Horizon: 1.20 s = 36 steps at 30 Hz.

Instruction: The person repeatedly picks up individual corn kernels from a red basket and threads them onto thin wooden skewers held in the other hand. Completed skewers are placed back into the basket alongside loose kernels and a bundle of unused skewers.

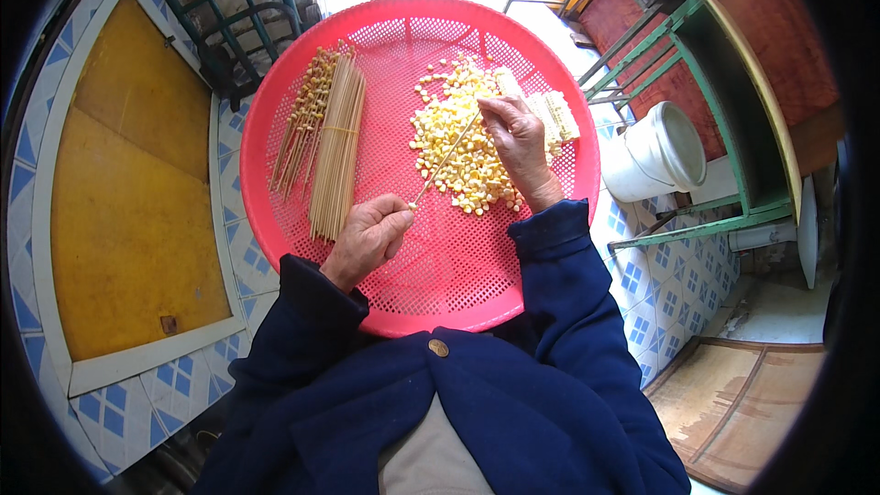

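Note:
A thin wooden skewer (448, 159) slants between my two hands above a round pink perforated plastic basket (385, 268). Its lower end, with a pale corn kernel (412, 206) on it, is at the fingertips of my left hand (371, 234). My right hand (515, 137) pinches the upper end, over a heap of loose yellow corn kernels (454, 130). Bare corn cobs (560, 117) lie behind that hand, partly hidden. On the basket's left rest a banded bundle of plain skewers (337, 151) and, beside it, several skewers threaded with kernels (309, 100).
Right of the basket a white lidded bucket (653, 155) lies tilted by a green metal-framed table (715, 117). A green metal frame (237, 14) stands at the back left. Left is a yellow panel (141, 199) in a pale frame; a wooden panel (735, 399) lies at lower right.

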Motion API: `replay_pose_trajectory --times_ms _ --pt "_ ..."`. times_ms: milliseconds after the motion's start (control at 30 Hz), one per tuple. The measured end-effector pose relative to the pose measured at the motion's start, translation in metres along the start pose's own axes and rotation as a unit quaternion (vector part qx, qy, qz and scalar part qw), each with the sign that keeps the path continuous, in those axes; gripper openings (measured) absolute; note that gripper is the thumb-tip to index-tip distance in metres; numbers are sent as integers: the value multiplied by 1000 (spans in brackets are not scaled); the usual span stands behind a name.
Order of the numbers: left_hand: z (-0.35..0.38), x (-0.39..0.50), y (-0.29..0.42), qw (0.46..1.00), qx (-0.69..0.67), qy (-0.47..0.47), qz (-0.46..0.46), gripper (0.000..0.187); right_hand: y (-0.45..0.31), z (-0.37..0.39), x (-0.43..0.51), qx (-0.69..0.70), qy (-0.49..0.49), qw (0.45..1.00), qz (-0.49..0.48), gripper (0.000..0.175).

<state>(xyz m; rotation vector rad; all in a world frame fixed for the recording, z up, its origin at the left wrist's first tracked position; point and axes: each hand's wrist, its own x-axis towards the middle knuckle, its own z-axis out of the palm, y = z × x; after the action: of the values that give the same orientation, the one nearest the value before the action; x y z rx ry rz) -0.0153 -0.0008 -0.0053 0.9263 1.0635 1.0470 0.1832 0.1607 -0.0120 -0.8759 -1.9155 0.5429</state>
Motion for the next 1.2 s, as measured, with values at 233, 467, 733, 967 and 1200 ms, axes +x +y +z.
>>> replay_pose_trajectory --times_ms 233,467,733,967,1200 --pt "1 -2 1 1000 8 2 0 13 4 1 -1 13 -12 1000 -7 16" --pt "2 0 0 1000 25 7 5 13 1 2 -1 34 -25 999 3 16" --pt "2 0 -8 999 32 21 25 12 -6 6 -3 28 -31 999 -20 15" --pt "2 2 -10 997 55 47 40 13 -18 20 -14 38 -86 994 -53 15" --pt "2 3 -12 994 70 77 45 11 -35 31 -25 81 -157 981 -80 18"
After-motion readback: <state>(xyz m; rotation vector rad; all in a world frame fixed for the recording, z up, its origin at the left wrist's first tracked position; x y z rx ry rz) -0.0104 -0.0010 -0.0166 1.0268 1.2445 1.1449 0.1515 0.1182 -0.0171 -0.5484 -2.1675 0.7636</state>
